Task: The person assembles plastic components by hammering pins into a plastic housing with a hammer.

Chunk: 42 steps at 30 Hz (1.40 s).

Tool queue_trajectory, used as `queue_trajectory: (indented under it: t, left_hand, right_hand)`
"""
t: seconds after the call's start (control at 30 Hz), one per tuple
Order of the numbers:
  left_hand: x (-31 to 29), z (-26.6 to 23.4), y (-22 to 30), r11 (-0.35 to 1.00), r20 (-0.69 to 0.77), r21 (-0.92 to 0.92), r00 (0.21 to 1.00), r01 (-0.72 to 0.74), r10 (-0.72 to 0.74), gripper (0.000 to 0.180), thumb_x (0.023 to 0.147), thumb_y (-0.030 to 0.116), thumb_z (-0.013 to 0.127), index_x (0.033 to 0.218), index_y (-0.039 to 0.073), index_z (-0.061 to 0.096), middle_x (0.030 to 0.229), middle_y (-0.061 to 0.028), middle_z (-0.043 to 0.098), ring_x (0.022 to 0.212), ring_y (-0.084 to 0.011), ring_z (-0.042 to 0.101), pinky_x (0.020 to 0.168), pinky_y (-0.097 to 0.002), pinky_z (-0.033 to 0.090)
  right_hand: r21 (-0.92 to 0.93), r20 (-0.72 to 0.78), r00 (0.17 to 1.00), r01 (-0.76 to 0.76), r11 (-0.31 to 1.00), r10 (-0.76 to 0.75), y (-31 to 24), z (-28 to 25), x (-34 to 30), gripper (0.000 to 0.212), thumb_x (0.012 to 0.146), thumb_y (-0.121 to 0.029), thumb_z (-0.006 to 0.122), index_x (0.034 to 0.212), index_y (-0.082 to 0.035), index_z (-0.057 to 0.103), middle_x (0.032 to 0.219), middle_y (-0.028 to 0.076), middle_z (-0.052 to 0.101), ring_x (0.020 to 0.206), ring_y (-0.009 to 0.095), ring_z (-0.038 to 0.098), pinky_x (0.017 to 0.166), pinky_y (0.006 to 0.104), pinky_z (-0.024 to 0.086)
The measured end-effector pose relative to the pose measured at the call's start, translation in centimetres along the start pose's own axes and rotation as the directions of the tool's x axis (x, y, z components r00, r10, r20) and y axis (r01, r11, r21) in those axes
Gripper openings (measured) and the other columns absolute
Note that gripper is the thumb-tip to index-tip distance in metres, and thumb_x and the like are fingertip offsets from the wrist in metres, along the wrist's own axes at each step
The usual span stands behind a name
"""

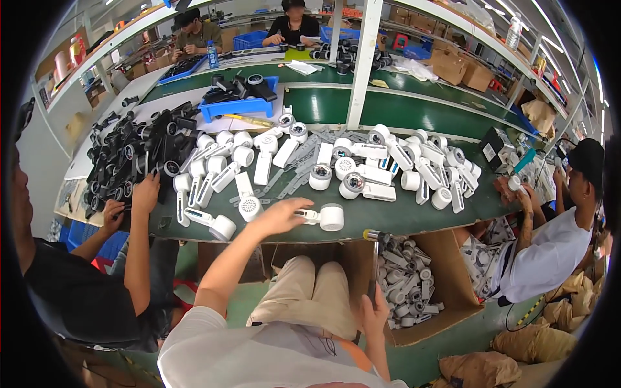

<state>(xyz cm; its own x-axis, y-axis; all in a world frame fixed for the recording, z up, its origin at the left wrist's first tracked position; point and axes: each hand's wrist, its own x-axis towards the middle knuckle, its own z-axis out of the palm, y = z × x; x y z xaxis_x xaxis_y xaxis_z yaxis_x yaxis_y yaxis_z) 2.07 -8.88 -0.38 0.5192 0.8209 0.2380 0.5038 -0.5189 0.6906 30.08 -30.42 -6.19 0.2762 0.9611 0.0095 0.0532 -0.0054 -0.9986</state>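
My left hand (pixel 283 216) is closed around the handle end of a white handheld fan (pixel 331 218), which lies along the bench's near edge with its round head to the right. My right hand (pixel 374 315) grips a hammer (pixel 374 258) upright, in front of the bench and beside an open box. Its shaft is metallic, and one end of its head is yellow. Just beyond my left hand lies another white fan (pixel 250 208) with a round grille. More white fans (pixel 352 183) are heaped across the bench, with loose grey strip-shaped parts (pixel 304 155) among them.
A cardboard box (pixel 446 265) full of white fans stands below the bench to the right. Black fan parts (pixel 139 149) pile up at left, where a co-worker's hands (pixel 143 194) work. A blue bin (pixel 238 107) sits behind. Another person (pixel 550 239) works at right; sacks (pixel 537 343) lie nearby.
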Motion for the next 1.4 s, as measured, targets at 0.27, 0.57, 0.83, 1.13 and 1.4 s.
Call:
queue_trajectory:
  t: [0.27,0.57,0.83,1.13,1.4]
  left_hand:
    - [5.0,-5.0,-7.9,0.876,0.128,0.46,0.987,-0.146,0.098,0.034,0.063,-0.008,0.06,0.092,0.009,0.061,0.092,-0.0075,0.061,0.098,-0.0292,0.057,0.077,-0.0381,0.05]
    - [6.3,-7.1,-9.1,0.773,0.468,0.475,0.865,-0.419,0.181,0.025,0.064,0.009,0.075,0.084,0.012,0.061,0.083,-0.0058,0.06,0.087,-0.0276,0.06,0.072,-0.0395,0.049]
    - [3.2,-5.4,-1.8,0.917,0.164,0.384,0.985,-0.109,0.048,0.014,0.085,0.016,0.061,0.096,0.008,0.055,0.085,-0.0128,0.064,0.077,-0.0334,0.062,0.072,-0.0415,0.05]
    - [-0.8,-0.8,-0.2,0.891,-0.15,0.414,0.951,-0.188,0.27,0.034,0.079,0.007,0.061,0.113,0.002,0.062,0.091,-0.0148,0.051,0.09,-0.0311,0.051,0.081,-0.0397,0.046]
    - [-1.2,0.7,-1.4,0.917,-0.262,0.392,0.946,-0.079,0.194,0.029,0.084,0.02,0.064,0.111,0.013,0.068,0.081,-0.0109,0.051,0.08,-0.0281,0.052,0.073,-0.038,0.046]
  right_hand:
    - [0.02,0.043,0.999,0.008,1.0,-0.009,-0.6,1.0,0.5,0.044,0.088,-0.002,0.058,0.131,0.001,0.049,0.067,-0.004,0.049,0.055,0.002,0.042,0.048,0.0184,0.034]
    - [0.144,-0.012,0.999,-0.05,0.988,0.052,-0.1,1.0,-0.7,0.044,0.088,0.0,0.056,0.131,0.001,0.048,0.064,-0.004,0.049,0.05,0.002,0.041,0.044,0.0174,0.031]
    - [0.118,-0.015,0.999,-0.029,0.993,0.031,-0.4,0.9,-1.5,0.044,0.089,0.0,0.056,0.132,0.0,0.048,0.063,-0.004,0.049,0.048,0.002,0.04,0.042,0.0181,0.03]
    - [0.13,0.057,0.997,-0.052,0.99,0.045,-0.8,1.7,-2.2,0.045,0.089,0.001,0.056,0.133,-0.001,0.047,0.064,-0.004,0.048,0.047,0.002,0.04,0.041,0.0187,0.03]
    - [0.119,0.083,0.996,-0.038,0.992,0.028,-1.2,2.5,-2.7,0.046,0.088,0.003,0.055,0.133,-0.001,0.047,0.063,-0.005,0.047,0.045,0.001,0.038,0.039,0.0182,0.027]
